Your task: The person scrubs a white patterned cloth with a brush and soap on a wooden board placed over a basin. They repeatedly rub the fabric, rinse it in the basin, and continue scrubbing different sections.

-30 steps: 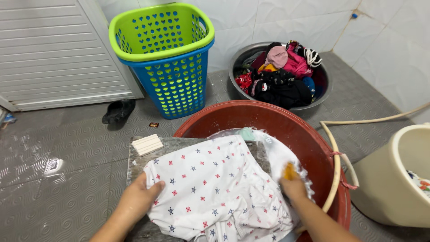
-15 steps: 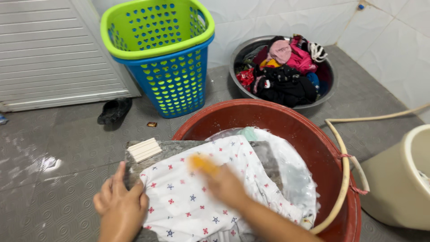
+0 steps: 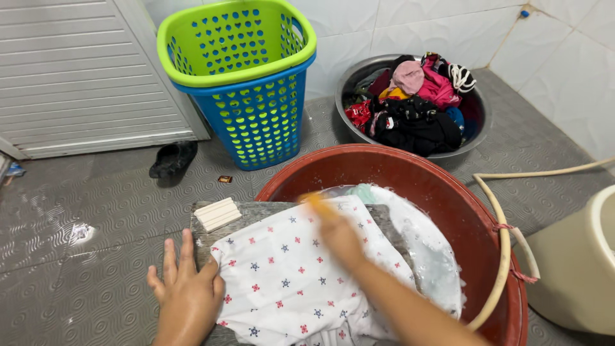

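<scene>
A white cloth with small red and blue stars (image 3: 282,275) lies spread on a grey washboard (image 3: 246,211) that rests across a large red basin (image 3: 410,173). My left hand (image 3: 186,288) lies flat with fingers spread on the cloth's left edge, pinning it to the board. My right hand (image 3: 339,234), blurred by motion, grips a yellow-orange scrubber (image 3: 314,202) near the cloth's far edge. More white wet laundry (image 3: 423,243) sits in the basin behind the board.
A pale soap bar (image 3: 218,213) sits on the board's far left corner. A green basket nested in a blue one (image 3: 246,83) stands behind, beside a metal bowl of coloured clothes (image 3: 416,106). A hose (image 3: 506,243) runs over the basin's right rim; a cream bucket (image 3: 589,269) stands right.
My right hand swept the scrubber from the cloth's right side across to its middle, then up to its far edge. My left hand opened flat and stayed on the left edge.
</scene>
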